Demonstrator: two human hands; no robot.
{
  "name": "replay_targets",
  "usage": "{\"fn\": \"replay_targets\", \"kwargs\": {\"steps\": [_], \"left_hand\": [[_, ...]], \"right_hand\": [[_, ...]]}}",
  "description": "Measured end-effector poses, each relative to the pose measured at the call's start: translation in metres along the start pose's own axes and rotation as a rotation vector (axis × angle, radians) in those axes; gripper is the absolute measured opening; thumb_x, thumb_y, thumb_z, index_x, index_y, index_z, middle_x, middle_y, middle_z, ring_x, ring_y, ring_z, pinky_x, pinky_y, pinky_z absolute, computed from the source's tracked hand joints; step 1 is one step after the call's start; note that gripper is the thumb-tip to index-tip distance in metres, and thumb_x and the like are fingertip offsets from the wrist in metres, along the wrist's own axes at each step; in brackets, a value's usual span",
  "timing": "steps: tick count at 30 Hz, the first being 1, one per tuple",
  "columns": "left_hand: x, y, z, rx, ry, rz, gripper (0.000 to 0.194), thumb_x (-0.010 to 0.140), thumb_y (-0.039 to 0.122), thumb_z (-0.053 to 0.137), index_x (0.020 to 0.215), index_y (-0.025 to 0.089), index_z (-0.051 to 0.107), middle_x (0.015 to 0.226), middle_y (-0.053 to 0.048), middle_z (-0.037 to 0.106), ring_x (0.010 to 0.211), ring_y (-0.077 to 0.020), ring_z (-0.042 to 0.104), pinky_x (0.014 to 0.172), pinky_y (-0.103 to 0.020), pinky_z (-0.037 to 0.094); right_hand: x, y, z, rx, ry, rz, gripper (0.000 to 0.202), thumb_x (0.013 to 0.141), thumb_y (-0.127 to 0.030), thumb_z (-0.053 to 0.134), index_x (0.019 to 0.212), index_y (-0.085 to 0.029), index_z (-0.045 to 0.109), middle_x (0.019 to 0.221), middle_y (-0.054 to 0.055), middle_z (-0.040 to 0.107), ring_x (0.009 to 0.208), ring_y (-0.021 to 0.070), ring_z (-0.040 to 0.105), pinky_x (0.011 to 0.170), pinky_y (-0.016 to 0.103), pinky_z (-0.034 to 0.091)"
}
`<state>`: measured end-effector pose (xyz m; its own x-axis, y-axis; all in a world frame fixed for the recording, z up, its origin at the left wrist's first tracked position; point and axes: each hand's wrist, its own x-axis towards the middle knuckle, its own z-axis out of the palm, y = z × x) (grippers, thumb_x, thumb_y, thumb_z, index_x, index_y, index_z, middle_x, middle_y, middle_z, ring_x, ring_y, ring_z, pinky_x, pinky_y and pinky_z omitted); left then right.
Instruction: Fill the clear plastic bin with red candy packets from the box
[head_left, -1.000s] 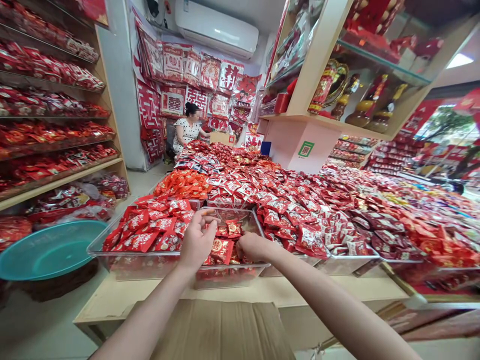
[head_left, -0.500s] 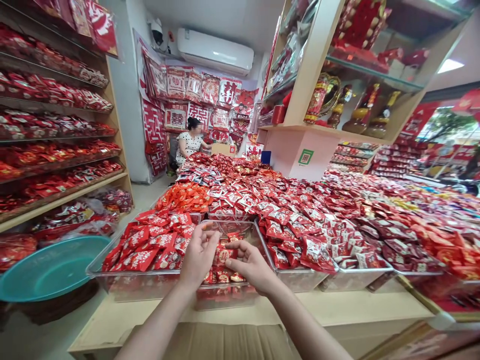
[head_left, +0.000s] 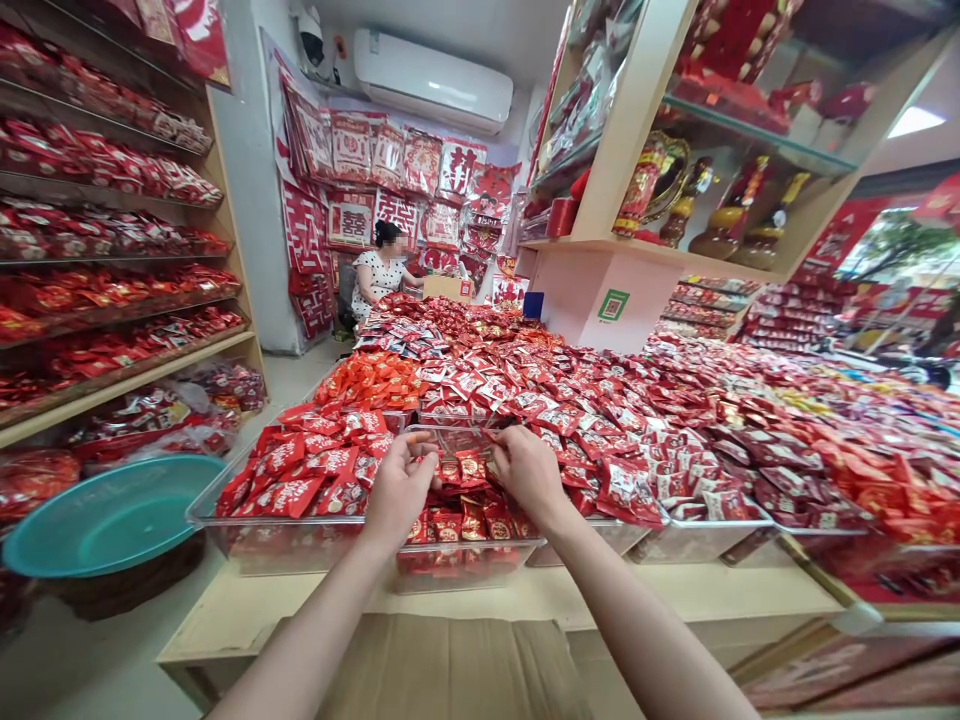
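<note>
A clear plastic bin point(head_left: 469, 562) with small red packets point(head_left: 474, 518) in it stands at the counter's front edge. Over the bin's left side is my left hand point(head_left: 401, 488), its fingers curved and apart with nothing seen between them. My right hand point(head_left: 529, 475) is at the bin's right rear, fingers bent down and thumb and fingertips close together near the rim; whatever they may hold is too small to make out. Left of the bin, a wider tray holds larger red packets point(head_left: 296, 470).
More trays of packets point(head_left: 630, 490) continue to the right. A teal basin point(head_left: 112, 515) is at the left, below loaded shelves point(head_left: 112, 230). Cardboard point(head_left: 450, 665) lies in front of the counter. A person point(head_left: 377, 275) sits at the far end.
My right hand has moved right and back toward the bin's rear rim, and its fingers have drawn together. More packets in the bin show between my hands. The view has shifted slightly.
</note>
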<state>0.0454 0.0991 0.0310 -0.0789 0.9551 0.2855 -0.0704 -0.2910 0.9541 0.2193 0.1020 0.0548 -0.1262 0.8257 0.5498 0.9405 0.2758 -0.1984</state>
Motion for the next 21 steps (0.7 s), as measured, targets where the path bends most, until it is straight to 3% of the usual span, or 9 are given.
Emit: {"fn": "replay_targets", "kwargs": {"steps": [2,5,8,12,17,21], "left_hand": [[0.000,0.000,0.000,-0.012,-0.008,0.002,0.019,0.074,0.027,0.054,0.091,0.022,0.049,0.080,0.002,0.056,0.047,-0.0072,0.053,0.047,-0.022,0.043],[0.000,0.001,0.001,-0.019,-0.018,0.007,0.017,0.073,0.026,0.055,0.088,0.021,0.050,0.075,0.003,0.056,0.046,-0.0078,0.053,0.047,-0.023,0.043],[-0.002,0.004,0.002,-0.009,-0.029,0.004,0.017,0.073,0.028,0.055,0.087,0.020,0.052,0.071,0.004,0.055,0.046,-0.0084,0.053,0.048,-0.024,0.043],[-0.003,0.007,0.001,0.006,-0.048,-0.003,0.017,0.072,0.028,0.056,0.087,0.020,0.053,0.069,0.004,0.055,0.045,-0.0088,0.053,0.048,-0.024,0.044],[0.000,0.002,0.001,0.006,-0.058,0.011,0.018,0.072,0.029,0.058,0.087,0.020,0.055,0.067,0.004,0.057,0.044,-0.0090,0.053,0.047,-0.024,0.043],[0.001,0.008,0.001,-0.020,-0.047,0.075,0.023,0.072,0.029,0.058,0.093,0.019,0.057,0.070,0.001,0.060,0.049,-0.0113,0.056,0.046,-0.024,0.043]], "right_hand": [[0.004,-0.001,0.004,-0.235,-0.150,-0.043,0.018,0.083,-0.012,0.041,0.080,-0.015,0.058,0.080,0.009,0.061,0.075,0.0185,0.058,0.063,0.026,0.043],[0.004,-0.005,0.016,-0.405,-0.296,-0.086,0.024,0.082,-0.006,0.037,0.086,-0.013,0.059,0.084,0.012,0.062,0.076,0.0201,0.060,0.061,0.026,0.045],[0.002,-0.005,0.029,-0.443,-0.383,-0.116,0.029,0.082,-0.002,0.034,0.091,-0.008,0.062,0.088,0.018,0.063,0.081,0.0234,0.061,0.063,0.029,0.046],[0.001,-0.003,0.037,-0.413,-0.498,-0.178,0.024,0.080,-0.004,0.043,0.080,-0.007,0.067,0.079,0.017,0.066,0.081,0.0250,0.061,0.066,0.030,0.046],[-0.009,-0.011,0.011,-0.369,-0.483,-0.167,0.023,0.081,-0.007,0.042,0.084,-0.010,0.065,0.084,0.015,0.065,0.083,0.0224,0.059,0.064,0.027,0.046],[-0.056,-0.023,-0.023,-0.138,-0.326,-0.131,0.023,0.087,-0.024,0.040,0.081,-0.016,0.061,0.083,0.009,0.062,0.081,0.0182,0.057,0.072,0.028,0.046]]}}
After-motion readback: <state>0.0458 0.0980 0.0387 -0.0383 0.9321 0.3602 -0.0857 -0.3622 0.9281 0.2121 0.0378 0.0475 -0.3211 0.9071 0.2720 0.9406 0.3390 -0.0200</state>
